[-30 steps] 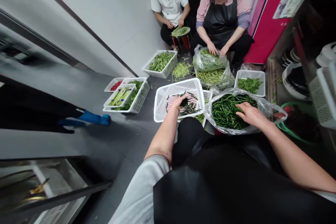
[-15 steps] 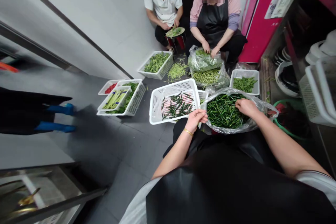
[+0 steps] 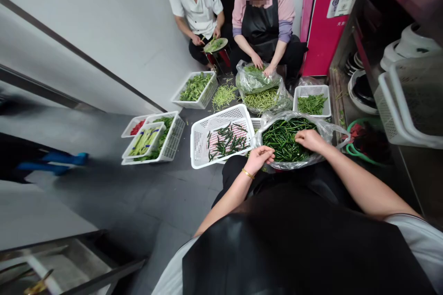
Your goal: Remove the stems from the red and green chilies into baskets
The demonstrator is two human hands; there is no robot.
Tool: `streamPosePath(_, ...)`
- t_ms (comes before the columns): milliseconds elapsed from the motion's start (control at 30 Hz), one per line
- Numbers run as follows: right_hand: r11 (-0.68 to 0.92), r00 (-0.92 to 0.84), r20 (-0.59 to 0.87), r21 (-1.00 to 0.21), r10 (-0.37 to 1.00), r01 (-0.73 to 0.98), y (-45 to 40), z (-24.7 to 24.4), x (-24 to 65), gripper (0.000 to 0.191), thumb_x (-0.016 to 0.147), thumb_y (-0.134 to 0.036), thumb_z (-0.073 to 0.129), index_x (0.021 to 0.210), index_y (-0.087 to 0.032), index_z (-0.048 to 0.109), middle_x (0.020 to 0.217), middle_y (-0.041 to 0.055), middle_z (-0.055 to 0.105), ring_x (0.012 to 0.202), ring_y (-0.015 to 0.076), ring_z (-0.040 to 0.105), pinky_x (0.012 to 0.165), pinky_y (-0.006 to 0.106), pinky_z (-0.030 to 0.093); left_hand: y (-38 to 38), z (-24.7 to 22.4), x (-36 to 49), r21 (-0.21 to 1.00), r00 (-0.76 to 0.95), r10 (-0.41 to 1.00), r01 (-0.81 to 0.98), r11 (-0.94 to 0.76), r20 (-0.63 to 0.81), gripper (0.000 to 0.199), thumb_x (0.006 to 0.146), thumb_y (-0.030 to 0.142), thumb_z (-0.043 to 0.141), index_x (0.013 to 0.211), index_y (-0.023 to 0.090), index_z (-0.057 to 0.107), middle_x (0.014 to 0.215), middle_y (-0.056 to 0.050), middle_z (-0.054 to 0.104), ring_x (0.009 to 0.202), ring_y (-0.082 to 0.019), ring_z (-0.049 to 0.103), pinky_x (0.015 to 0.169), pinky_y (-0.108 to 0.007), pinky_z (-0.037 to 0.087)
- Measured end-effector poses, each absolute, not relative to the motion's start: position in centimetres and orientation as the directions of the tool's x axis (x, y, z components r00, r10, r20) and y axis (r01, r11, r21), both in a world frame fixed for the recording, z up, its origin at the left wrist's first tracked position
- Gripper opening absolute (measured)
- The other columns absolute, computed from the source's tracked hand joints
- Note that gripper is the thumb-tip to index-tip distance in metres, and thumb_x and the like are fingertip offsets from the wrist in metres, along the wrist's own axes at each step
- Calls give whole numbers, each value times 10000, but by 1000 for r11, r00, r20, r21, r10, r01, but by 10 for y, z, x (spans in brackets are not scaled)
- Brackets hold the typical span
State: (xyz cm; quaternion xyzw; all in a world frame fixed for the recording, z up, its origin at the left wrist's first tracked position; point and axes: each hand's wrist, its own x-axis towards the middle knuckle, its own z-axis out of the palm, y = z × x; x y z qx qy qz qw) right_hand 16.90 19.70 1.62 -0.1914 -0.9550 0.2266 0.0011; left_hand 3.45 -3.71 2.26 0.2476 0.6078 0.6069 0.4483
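Note:
In front of my lap a clear plastic bag (image 3: 332, 130) stands wide at the top, full of thin green chili peppers (image 3: 284, 136). My left hand (image 3: 259, 158) is at the bag's near left rim, its fingertips pinched together; whatever lies between them is too small to make out. Over the right part of the peppers is my right hand (image 3: 309, 140), fingers curled and closed, their tips partly hidden. To the left of the bag a white perforated basket (image 3: 198, 147) holds a loose scatter of green chili peppers (image 3: 228, 140).
Two people sit opposite, one with hands in a bag of greens (image 3: 254, 80), the other at a plate on a stool (image 3: 215, 46). White crates of greens (image 3: 199, 87) stand on the floor. A shelf with basins (image 3: 367, 94) runs along the right; another person stands far left.
The view has shifted right, so most things sit further left. My right hand has lifted slightly off the peppers, and my left hand has moved closer to the bag's near rim.

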Motion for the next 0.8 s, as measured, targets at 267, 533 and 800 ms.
streamPosePath(267, 153, -860, -107, -966, 500, 209, 216, 66, 167, 320, 709, -464, 751, 765, -178, 620, 515, -41, 544, 437, 92, 489, 456, 223, 393, -20, 33, 30, 993, -577, 809, -91, 73, -112, 318, 705, 361, 787, 934, 154, 709, 899, -79, 724, 826, -171, 670, 723, -279, 526)
streamPosePath(533, -366, -863, -230, -929, 450, 57, 160, 53, 159, 436, 588, -488, 844, 762, -169, 603, 502, -54, 520, 411, 66, 455, 390, 197, 397, 26, 45, 51, 934, -242, 935, -308, 180, -260, 455, 723, 427, 780, 1032, 129, 628, 836, -65, 708, 734, -152, 676, 653, -259, 524)
streamPosePath(800, -280, -789, -304, -944, 533, 175, 142, 37, 156, 439, 673, -561, 760, 704, -180, 545, 462, -86, 425, 360, 52, 397, 309, 174, 306, 18, 30, 54, 944, -451, 837, -247, 217, -310, 354, 743, 387, 759, 920, 110, 627, 558, 45, 541, 433, -66, 506, 442, -192, 385)
